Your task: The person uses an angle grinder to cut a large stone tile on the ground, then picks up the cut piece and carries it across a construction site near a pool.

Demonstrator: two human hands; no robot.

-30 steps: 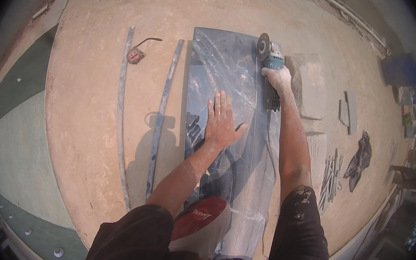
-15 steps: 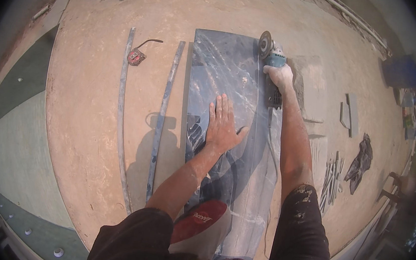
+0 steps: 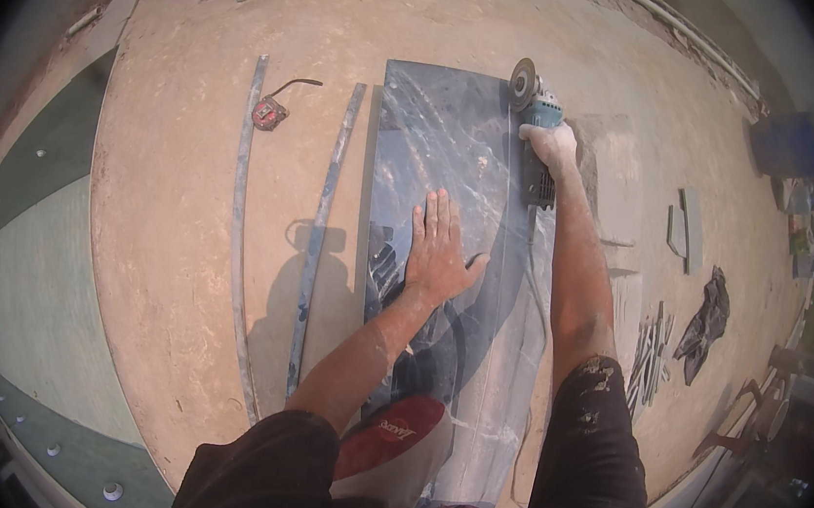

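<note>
A long, dark, polished stone slab (image 3: 457, 141) with pale veins lies lengthwise in front of me. My left hand (image 3: 442, 259) rests flat on its middle, fingers stretched forward and thumb apart. In my right hand (image 3: 553, 147) is an angle grinder (image 3: 544, 111) with a teal body, gripped at the far right corner of the slab. Its round disc (image 3: 523, 84) stands upright near the slab's far edge; whether it touches the stone I cannot tell. A pale line runs along the slab's right part, and the grinder's cord (image 3: 542, 301) trails back toward me.
Two narrow stone strips (image 3: 246, 170) (image 3: 332, 178) lie left of the slab, with a red tape measure (image 3: 269, 113) beside the outer one. To the right are pale blocks (image 3: 612, 176), thin offcuts (image 3: 649, 361) and a crumpled black bag (image 3: 707, 327). A blue container (image 3: 788, 144) stands far right.
The whole view has shifted very slightly. My left hand stays flat on the slab, and my right hand still holds the grinder at the far right corner.
</note>
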